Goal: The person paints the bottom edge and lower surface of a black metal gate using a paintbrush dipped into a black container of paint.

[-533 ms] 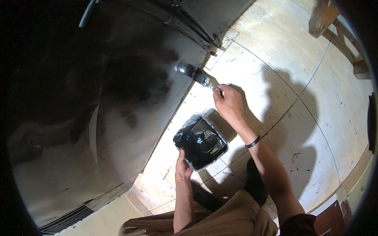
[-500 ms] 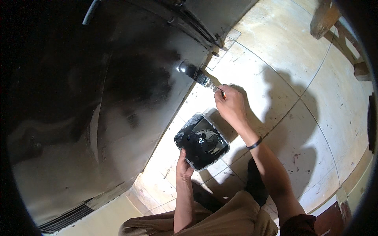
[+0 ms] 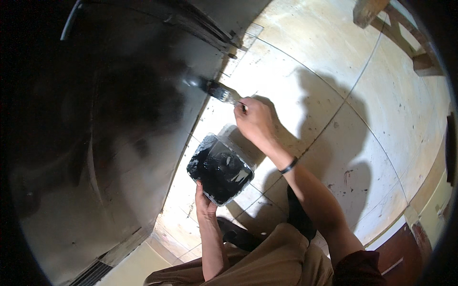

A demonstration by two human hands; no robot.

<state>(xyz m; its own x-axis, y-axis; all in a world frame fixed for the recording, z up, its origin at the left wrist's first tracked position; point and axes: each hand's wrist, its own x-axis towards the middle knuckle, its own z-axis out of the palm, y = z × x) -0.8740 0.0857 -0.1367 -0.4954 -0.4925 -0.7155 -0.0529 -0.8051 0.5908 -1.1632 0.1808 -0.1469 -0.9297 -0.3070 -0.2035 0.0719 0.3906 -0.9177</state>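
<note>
My right hand [image 3: 255,117] is closed around the handle of a paintbrush [image 3: 218,91], its bristles coated in black. The bristle end rests against the lower edge of a large dark metal panel [image 3: 52,176], beside a glossy bright spot. In my left hand [image 3: 205,204] is a squarish plastic tub [image 3: 194,167] of black paint, tilted slightly, with smears over its rim and walls. The thumb lies over the tub's near-left side; the other fingers are hidden beneath it. The tub hangs above the floor, below and left of my right hand.
Pale floor tiles [image 3: 381,119] with dark paint specks lie to the right of the panel. Wooden legs [image 3: 372,12] of some furniture stand at the far right. A slotted vent [image 3: 90,272] sits at the lower left. My knees [image 3: 276,257] are at the bottom.
The whole view has shifted, so the panel, tub and both hands appear farther left. The brush stays at the panel's edge, and both hands keep their holds.
</note>
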